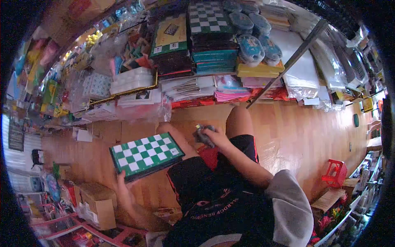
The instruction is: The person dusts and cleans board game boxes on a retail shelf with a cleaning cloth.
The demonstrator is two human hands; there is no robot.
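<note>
My left hand [122, 184] grips the near left corner of a folding chessboard box [147, 151] with green and white squares and dark sides. The box is held tilted above the floor, left of my knees. My right hand [214, 136] is closed on a crumpled grey cloth [204, 136] over my lap, apart from the box. A small pale yellowish bit shows at the cloth's top. Part of a red surface [209, 156] is visible between my legs.
Ahead, a low display holds stacked chessboard boxes [209, 18], teal-lidded clear containers [251, 49] and plastic-wrapped goods [133, 80]. A metal pole [288, 61] slants across the right. Behind me are a cardboard box [96, 203] and a red plastic stool [334, 173].
</note>
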